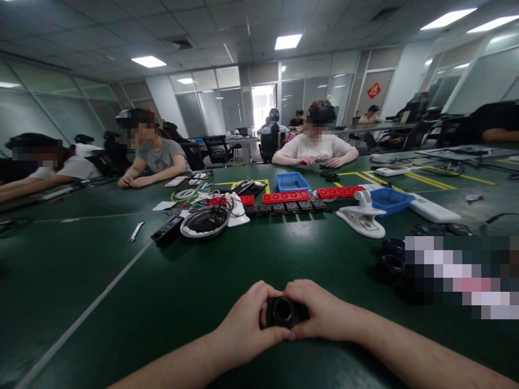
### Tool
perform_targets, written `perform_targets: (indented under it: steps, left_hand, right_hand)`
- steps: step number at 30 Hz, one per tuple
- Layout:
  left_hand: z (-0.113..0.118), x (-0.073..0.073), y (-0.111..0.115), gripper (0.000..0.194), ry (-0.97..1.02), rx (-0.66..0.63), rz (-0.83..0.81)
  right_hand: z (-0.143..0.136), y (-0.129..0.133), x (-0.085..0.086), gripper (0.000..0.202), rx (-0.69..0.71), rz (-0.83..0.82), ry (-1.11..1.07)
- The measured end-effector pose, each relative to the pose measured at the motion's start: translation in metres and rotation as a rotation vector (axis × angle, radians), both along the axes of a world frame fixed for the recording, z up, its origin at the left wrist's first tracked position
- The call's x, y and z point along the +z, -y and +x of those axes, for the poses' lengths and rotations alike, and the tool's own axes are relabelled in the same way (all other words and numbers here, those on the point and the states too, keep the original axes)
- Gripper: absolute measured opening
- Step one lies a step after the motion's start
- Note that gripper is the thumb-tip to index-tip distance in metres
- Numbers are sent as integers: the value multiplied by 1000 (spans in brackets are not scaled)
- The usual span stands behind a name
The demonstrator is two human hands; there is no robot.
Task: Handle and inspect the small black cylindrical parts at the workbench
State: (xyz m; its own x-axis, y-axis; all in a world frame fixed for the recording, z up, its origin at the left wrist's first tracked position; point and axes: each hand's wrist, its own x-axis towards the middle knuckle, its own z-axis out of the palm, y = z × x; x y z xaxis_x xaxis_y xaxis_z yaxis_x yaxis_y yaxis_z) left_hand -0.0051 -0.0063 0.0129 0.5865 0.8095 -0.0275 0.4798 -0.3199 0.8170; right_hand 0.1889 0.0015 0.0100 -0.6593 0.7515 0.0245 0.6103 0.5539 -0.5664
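Both of my hands are wrapped round a small black part with a round hole on top point(283, 309), just above or on the green table point(227, 270); I cannot tell which. My left hand point(251, 319) grips it from the left, with the thumb along the near side. From the right, my right hand point(318, 310) closes on it, and the two thumbs meet in front. The part's sides are mostly hidden by my fingers, so its exact kind does not show.
Farther back lie red socket strips point(286, 196), a metal bowl point(205, 222), a black box-shaped device point(167, 231), a wrench point(135, 232), a white clamp base point(363, 219) and blue trays point(391, 201). Dark round parts point(393, 256) stand at right. Several people sit around.
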Motion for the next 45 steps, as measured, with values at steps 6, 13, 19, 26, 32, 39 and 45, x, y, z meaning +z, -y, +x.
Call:
perform_targets:
  steps: [6, 13, 19, 26, 32, 39, 45]
  left_hand:
    - [-1, -2, -1, 37, 11, -5, 9]
    - [-2, -2, -2, 39, 8, -14, 13]
    - [-1, 2, -1, 39, -6, -16, 3]
    - [-2, 2, -1, 39, 15, -19, 24]
    - [0, -4, 2, 36, -6, 47, 93]
    - [4, -7, 7, 33, -11, 203, 216]
    - [-4, -3, -3, 38, 47, 13, 213]
  right_hand:
    - [0, -2, -3, 36, 31, 9, -15]
    - [-1, -1, -2, 34, 23, 5, -16]
    - [-1, -1, -3, 32, 18, 2, -26]
    - [-1, 0, 0, 33, 20, -18, -35]
    - [-6, 3, -3, 33, -70, -9, -7]
    - [-25, 15, -9, 30, -334, 198, 202]
    - [-15, 12, -2, 59, -150, 77, -48]
